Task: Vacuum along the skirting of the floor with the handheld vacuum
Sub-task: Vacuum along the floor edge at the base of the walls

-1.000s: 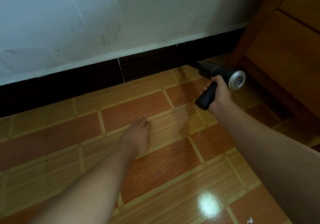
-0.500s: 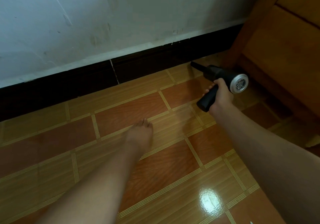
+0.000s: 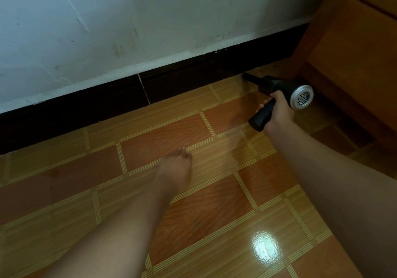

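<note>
My right hand (image 3: 278,111) grips the black handle of the handheld vacuum (image 3: 277,87), a dark body with a silver vented rear cap. Its narrow black nozzle points left and away, with the tip at the foot of the dark skirting (image 3: 193,78) where it meets the tiled floor (image 3: 163,134). My left hand (image 3: 175,168) rests flat on the floor with the fingers together, palm down, holding nothing. It lies well to the left of the vacuum and nearer to me.
A wooden cabinet (image 3: 354,52) stands at the right, its corner post just behind the vacuum. The scuffed white wall (image 3: 129,24) rises above the skirting. A vertical joint (image 3: 144,89) splits the skirting left of the nozzle. Glossy tiles carry a light glare at the bottom right.
The vacuum's nozzle has slid a little along the skirting, and the view has shifted slightly. My left hand stays planted on the floor.
</note>
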